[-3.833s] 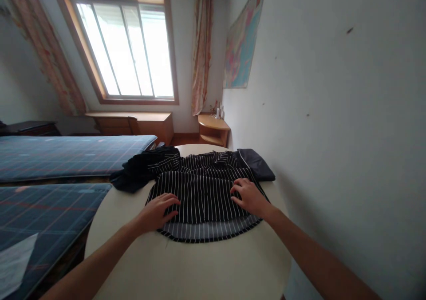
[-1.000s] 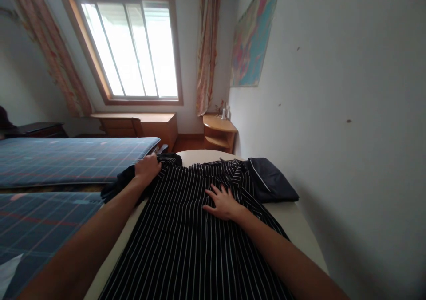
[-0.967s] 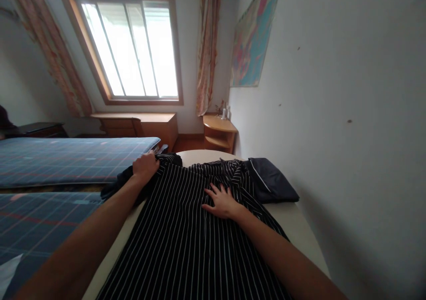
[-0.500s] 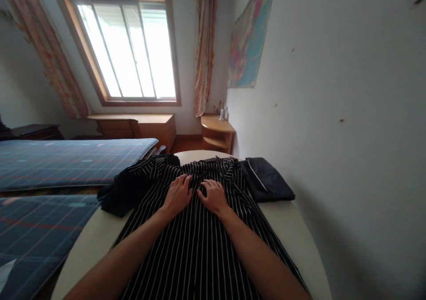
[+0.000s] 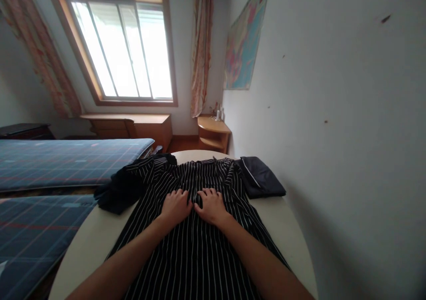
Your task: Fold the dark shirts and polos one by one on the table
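Note:
A black dress with thin white stripes (image 5: 203,246) lies spread over a pale round table (image 5: 83,242), its collar end at the far side and its lower part running toward me. My left hand (image 5: 177,207) lies palm down on the middle of the cloth, fingers stretched forward. Close beside it, my right hand (image 5: 210,206) rests flat on the dress too, its fingers spread. The two thumbs are nearly together. Neither hand grips the fabric. The striped sleeves are partly bunched at the far corners.
Dark crumpled clothing (image 5: 116,193) lies at the table's left edge, and a folded dark garment (image 5: 262,178) at the right. Plaid mattresses (image 5: 73,164) stand left of the table. A white wall (image 5: 333,180) runs close along the right. A corner shelf (image 5: 214,124) is beyond the table.
Both hands have slid down the dress toward me and the thumbs have come closer together. The whole view has shifted slightly, with the room appearing further left.

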Available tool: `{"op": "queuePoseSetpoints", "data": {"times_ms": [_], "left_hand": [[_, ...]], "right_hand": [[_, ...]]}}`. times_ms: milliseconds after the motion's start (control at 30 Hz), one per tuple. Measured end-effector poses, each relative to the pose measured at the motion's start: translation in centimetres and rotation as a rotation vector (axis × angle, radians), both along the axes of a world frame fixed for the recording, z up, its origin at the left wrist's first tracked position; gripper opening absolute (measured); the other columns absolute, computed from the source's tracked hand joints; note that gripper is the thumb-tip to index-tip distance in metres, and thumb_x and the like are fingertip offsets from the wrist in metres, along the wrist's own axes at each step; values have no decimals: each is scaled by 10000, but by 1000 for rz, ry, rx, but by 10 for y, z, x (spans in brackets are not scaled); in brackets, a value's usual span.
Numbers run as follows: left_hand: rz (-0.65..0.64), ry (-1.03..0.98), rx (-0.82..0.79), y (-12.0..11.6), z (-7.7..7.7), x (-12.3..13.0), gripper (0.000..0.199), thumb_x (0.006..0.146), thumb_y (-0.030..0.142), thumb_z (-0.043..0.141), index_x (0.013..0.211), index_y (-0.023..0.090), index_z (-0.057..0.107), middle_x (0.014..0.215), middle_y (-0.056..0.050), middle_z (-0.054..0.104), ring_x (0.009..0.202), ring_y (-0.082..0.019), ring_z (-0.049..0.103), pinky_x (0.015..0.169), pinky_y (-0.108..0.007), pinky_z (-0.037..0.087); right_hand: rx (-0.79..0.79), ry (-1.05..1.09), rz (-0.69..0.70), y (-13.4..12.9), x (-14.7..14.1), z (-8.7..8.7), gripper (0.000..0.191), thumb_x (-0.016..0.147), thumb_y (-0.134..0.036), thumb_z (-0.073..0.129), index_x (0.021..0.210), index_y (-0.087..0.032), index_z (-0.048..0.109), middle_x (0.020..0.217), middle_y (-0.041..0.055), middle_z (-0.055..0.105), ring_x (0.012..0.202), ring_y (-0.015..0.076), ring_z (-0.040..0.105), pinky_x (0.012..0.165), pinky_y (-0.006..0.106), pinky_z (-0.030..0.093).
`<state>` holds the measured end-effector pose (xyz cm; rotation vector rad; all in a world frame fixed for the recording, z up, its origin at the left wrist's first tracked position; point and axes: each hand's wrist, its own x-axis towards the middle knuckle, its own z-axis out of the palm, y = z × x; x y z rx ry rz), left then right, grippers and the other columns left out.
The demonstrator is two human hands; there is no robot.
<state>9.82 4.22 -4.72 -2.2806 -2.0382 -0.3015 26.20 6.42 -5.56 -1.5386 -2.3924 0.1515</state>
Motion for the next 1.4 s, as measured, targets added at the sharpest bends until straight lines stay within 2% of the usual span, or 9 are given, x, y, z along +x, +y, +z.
{"op": "queuePoseSetpoints", "data": {"times_ms": [100,200,367,567,733,933,1133,1233,1400], "left_hand": [[-40,-55,70,18,2,4,305,900,251,495,1141,149,650,1244,-164,632,1209,-306,547,993,-440,442],[-76,-128,147,35,-13,3,488,896,262,523,1369,142,524,1512,-157,428,1388,-303,388,1103,-438,368],[-82,-205,86,43,-35,-2,474,936,304,463,1374,143,546,1480,-134,487,1402,-313,380,1151,-469,321],[-92,-231,75,43,-36,-2,464,918,297,472,1351,167,575,1489,-108,483,1425,-303,348,1165,-467,307],[-108,-254,102,44,-37,-2,439,902,274,490,1317,173,593,1471,-106,503,1414,-308,366,1154,-488,327],[-119,-300,132,46,-40,-3,459,881,257,513,1332,183,557,1442,-107,525,1398,-307,386,1144,-496,349],[-100,-359,253,48,-39,-2,575,848,211,523,1413,159,431,1501,-146,427,1409,-298,368,1145,-504,357],[-78,-380,344,47,-34,-1,610,842,186,520,1435,150,380,1557,-166,325,1455,-315,283,1160,-530,328],[-59,-386,370,48,-31,-1,654,839,166,517,1468,166,338,1591,-163,261,1479,-322,232,1168,-542,304]], "right_hand": [[-29,-44,-3,16,-1,18,413,923,-446,491,1237,-212,621,1209,122,672,1141,292,573,969,444,386],[-30,-45,-15,45,-2,32,364,943,-395,489,1230,-211,615,1120,107,706,1076,258,618,945,396,402],[36,2,-40,104,-5,40,316,974,-283,434,1199,-195,639,1242,94,654,1133,204,588,959,305,413],[18,-11,-54,172,-10,47,464,969,-95,284,1312,-187,583,1338,93,612,1201,186,564,1007,301,404],[-50,-93,-39,205,-7,42,561,897,-27,370,1415,-193,504,1468,92,511,1267,181,535,1053,299,384],[-110,-191,-37,207,-7,37,451,836,-142,588,1285,-170,618,1278,150,640,1146,251,615,977,346,447],[134,-97,-37,176,0,50,352,978,-193,380,1281,-184,560,1299,139,583,1134,246,567,966,349,417],[247,-100,22,157,9,46,305,940,-182,434,1191,-170,606,1203,138,629,1128,254,539,982,363,388],[196,-247,148,137,21,33,233,843,-270,570,973,-153,724,1050,159,714,1257,325,465,1098,454,250]]}}
